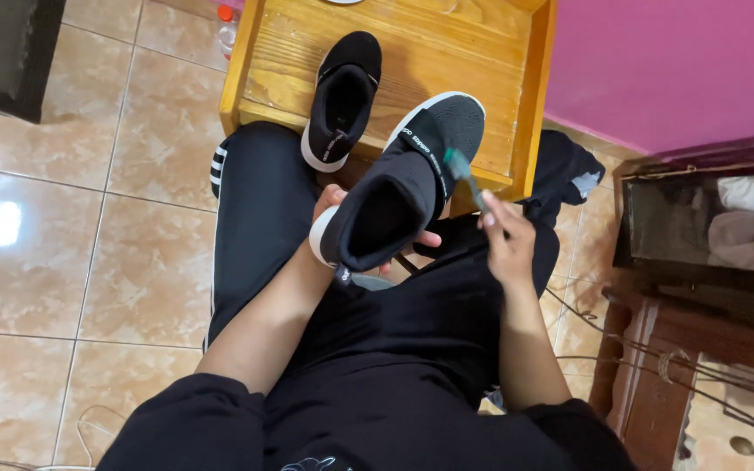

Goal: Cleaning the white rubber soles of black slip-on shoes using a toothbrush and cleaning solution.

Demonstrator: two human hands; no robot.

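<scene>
A: The left hand (pixel 339 228) cups the black knit slip-on shoe with a white sole (pixel 399 179) from beneath, over the lap; the right hand (pixel 503 234) pinches a small green-headed brush (pixel 464 174) at its upper.

B: Scrubbing, I'd judge; next calls for turning it. Its strap bears pale lettering. The matching black shoe (pixel 340 98) lies on the yellow wooden tray table (pixel 530 78).

Both slip-on shoes, the held one (pixel 403 187) and the one on the tray (pixel 340 98), are black with white soles. The toothbrush (pixel 466 179) is green. The wooden tray (pixel 490 52) is honey-yellow, the wall (pixel 665 61) magenta, the floor tiles (pixel 71 253) marbled beige, and the trousers (pixel 255 201) black with white side stripes.
</scene>
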